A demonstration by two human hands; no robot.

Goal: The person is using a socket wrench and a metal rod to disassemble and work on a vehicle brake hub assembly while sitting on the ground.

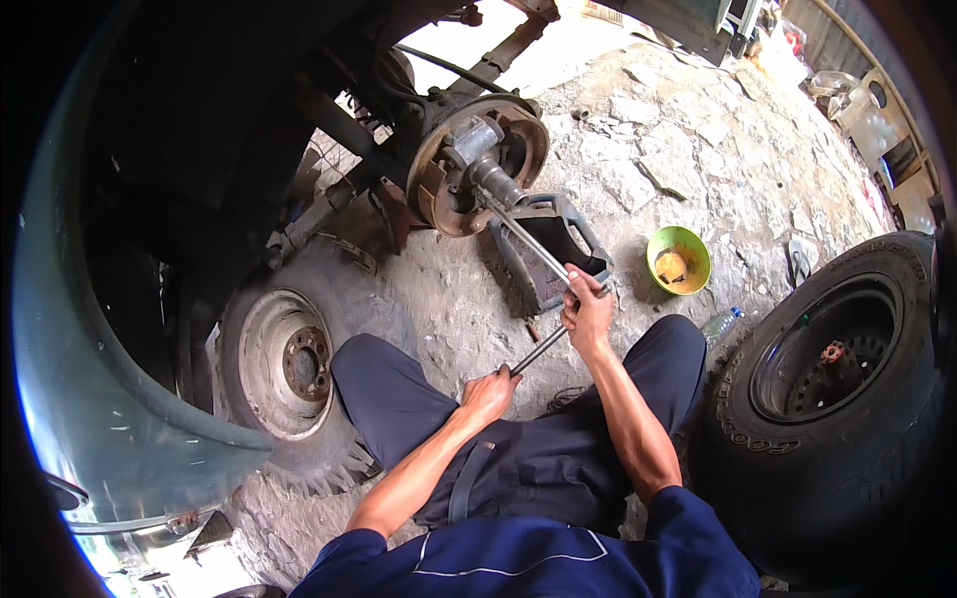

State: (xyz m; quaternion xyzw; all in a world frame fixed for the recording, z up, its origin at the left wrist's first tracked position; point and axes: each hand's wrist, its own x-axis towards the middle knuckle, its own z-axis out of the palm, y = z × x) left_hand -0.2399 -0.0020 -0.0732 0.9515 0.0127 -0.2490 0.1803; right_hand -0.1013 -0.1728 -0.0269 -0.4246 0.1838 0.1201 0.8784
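In front of me is an open wheel hub with a rusty brake backing plate [432, 179] and a bare metal spindle [498, 183] sticking out toward me. A long metal bar [530, 242] slants from the lower side of the hub to my right hand [588, 314], which is closed around its near end. There a second, thinner metal rod [541, 352] meets it at an angle. My left hand [488, 396], between my knees, is wrapped round the lower end of that rod. How the two pieces join is hidden by my right fingers.
A cut-open black jerrycan [545, 284] lies below the hub, beside a green bowl [679, 286] with orange-brown contents. A wheel [284, 364] stands by my left knee; a large tyre [748, 404] and a plastic bottle [720, 325] are right. A green fender [150, 429] curves at left.
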